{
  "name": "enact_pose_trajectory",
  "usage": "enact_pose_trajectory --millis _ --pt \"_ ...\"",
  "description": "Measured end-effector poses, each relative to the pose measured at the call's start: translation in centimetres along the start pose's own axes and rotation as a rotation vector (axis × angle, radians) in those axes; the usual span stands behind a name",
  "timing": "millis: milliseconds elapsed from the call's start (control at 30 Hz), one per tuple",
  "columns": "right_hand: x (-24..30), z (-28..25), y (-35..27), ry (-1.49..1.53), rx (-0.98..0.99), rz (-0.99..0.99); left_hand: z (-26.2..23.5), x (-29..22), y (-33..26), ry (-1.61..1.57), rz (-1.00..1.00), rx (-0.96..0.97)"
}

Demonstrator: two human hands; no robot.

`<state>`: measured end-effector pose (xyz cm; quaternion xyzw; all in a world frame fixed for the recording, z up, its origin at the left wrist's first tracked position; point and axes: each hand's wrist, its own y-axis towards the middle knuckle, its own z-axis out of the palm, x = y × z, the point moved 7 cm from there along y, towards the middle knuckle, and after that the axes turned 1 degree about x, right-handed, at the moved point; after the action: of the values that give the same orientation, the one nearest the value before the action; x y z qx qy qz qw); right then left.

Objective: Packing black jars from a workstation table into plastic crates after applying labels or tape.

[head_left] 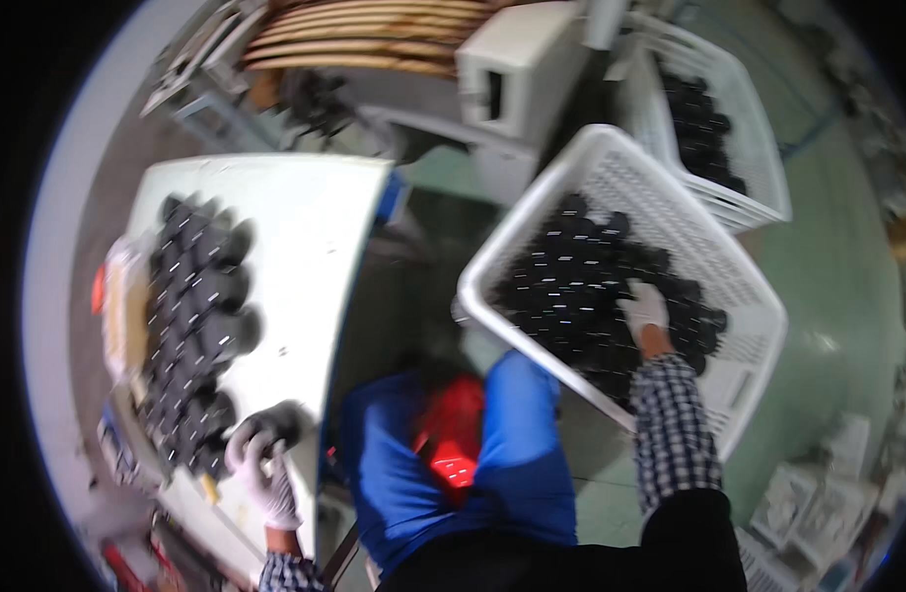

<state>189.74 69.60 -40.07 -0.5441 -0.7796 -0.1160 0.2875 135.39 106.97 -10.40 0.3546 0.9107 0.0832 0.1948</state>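
Observation:
At the near end of the white table [305, 257], my left hand [265, 474], in a pale glove, has its fingers curled round a black cylindrical part [277, 422]. Several similar black parts [191, 306] stand close together in rows along the table's left side. On my right, a white plastic basket [611, 143] holds a heap of black parts [571, 266]. My right hand [646, 308], gloved too, reaches down into this heap. Its fingertips are blurred among the dark parts, so I cannot make out whether they grip one.
Behind the basket stands a stack of white baskets [759, 148] with more black parts inside. A white box-shaped machine [517, 74] and curved brown slats [364, 35] are at the back. Something red [453, 434] lies between my knees. White boxes [798, 503] are at the lower right.

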Motion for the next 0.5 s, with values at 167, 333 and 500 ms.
enact_pose_trajectory --millis 167,333,500 --pt "-4.4 -2.8 4.1 -0.264 0.158 0.009 0.2 -3.0 1.3 -0.025 -0.049 -0.094" --pt "-4.5 -4.8 5.8 -0.405 0.187 0.46 -2.2 -6.3 2.8 0.308 -0.215 0.109" --pt "-1.1 -3.9 6.0 -0.371 0.233 0.471 -2.3 -6.0 3.1 0.406 -0.047 0.207"
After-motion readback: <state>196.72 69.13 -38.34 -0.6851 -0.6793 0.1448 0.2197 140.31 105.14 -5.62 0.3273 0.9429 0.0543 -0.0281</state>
